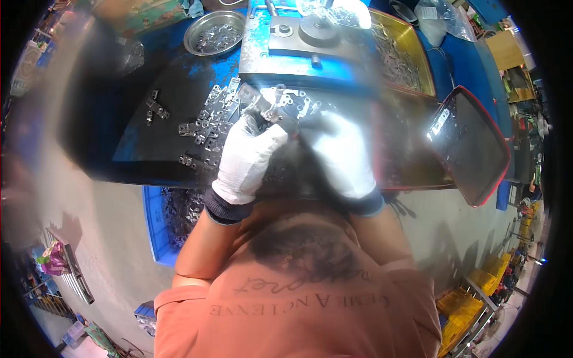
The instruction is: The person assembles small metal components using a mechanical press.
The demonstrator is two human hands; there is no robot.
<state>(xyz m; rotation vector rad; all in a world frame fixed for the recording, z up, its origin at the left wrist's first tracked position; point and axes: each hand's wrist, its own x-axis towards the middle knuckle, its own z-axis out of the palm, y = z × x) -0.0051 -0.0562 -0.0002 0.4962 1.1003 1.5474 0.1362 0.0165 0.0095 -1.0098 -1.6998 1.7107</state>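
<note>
My left hand (243, 158), in a white glove with a dark cuff and dark fingertips, pinches a small metal part (273, 116) over the worktable. Close by on the right is my right hand (345, 152), gloved the same way. Motion and haze smear its fingers, so its grip cannot be made out. Left of the hands lies a loose pile of small metal brackets (210, 122). Just beyond my fingertips, flat shiny metal links (292, 100) lie in front of a steel fixture block (307, 37).
A round metal bowl (206, 28) of small parts stands at the back left. At the back right is a yellow tray (422, 65) of metal pieces. A red-edged dark panel (474, 146) leans at the right. Below the table's front edge sits a blue bin (156, 235).
</note>
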